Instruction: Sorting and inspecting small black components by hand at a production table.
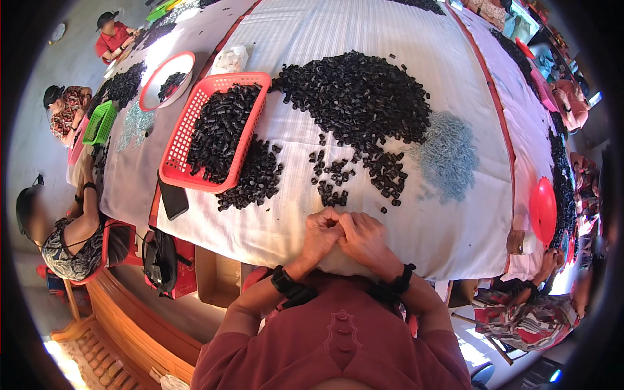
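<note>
My left hand (321, 234) and my right hand (364, 238) meet at the table's near edge, fingers bent and pinched together. Whatever lies between the fingertips is hidden or too small to make out. Just beyond them, small clusters of black plastic pieces (333, 172) are spread on the white cloth (286, 224). A large heap of the same black pieces (364, 97) lies farther out. To its right is a loose pile of thin, pale blue-clear pieces (447, 159). A red plastic basket (170, 156) at the left holds longer black parts (224, 130), with more black pieces (257, 179) beside it.
A dark phone-like slab (173, 198) lies by the basket. Behind stand a white bowl with a red rim (184, 65) and a crumpled clear bag (230, 58). A green basket (100, 123) is at far left. Co-workers sit along both sides; a red bowl (543, 211) stands at right.
</note>
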`<state>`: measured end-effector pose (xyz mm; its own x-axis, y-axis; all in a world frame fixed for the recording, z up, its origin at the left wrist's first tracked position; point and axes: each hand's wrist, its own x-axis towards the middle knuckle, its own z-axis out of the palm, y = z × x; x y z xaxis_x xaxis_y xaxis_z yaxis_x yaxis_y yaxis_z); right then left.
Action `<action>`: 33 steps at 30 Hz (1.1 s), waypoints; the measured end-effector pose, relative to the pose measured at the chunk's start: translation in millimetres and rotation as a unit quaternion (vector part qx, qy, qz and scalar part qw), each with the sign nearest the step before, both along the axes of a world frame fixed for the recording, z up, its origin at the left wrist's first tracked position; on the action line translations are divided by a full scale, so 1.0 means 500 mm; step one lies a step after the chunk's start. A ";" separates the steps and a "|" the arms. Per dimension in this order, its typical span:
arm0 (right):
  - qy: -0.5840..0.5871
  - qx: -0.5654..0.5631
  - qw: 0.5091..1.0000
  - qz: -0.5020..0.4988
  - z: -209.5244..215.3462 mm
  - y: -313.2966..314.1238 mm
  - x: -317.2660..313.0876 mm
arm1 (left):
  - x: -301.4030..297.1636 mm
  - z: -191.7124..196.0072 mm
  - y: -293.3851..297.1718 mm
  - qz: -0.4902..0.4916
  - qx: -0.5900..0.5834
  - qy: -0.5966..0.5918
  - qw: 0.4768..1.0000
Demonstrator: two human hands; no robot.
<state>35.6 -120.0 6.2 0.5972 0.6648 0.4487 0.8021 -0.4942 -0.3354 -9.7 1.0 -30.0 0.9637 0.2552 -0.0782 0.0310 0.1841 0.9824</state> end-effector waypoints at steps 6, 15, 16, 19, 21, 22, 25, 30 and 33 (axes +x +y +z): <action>0.045 0.062 0.997 0.006 -0.028 0.003 0.014 | 0.012 0.000 0.004 -0.007 -0.011 0.022 1.000; 0.104 0.130 0.964 -0.209 -0.004 -0.173 0.079 | 0.010 0.012 0.010 -0.063 -0.086 0.052 0.993; 0.068 0.122 0.961 -0.240 -0.004 -0.191 0.099 | 0.010 0.012 0.010 -0.062 -0.086 0.050 0.993; 0.041 0.051 0.958 -0.279 -0.006 -0.210 0.145 | 0.007 0.013 0.012 -0.056 -0.090 0.040 0.994; 0.044 0.040 0.958 -0.281 -0.021 -0.210 0.166 | 0.004 0.013 0.016 -0.057 -0.093 0.050 0.993; 0.038 -0.016 0.955 -0.294 -0.038 -0.213 0.178 | 0.004 0.017 0.016 -0.055 -0.091 0.050 0.993; 0.039 -0.073 0.950 -0.300 -0.049 -0.221 0.198 | 0.002 0.030 0.029 -0.060 -0.120 0.065 0.989; 0.036 -0.086 0.949 -0.302 -0.043 -0.208 0.198 | -0.004 0.093 0.116 0.031 0.043 -0.084 0.995; 0.028 -0.081 0.952 -0.294 -0.041 -0.211 0.194 | 0.005 0.153 0.205 0.176 0.254 -0.112 0.944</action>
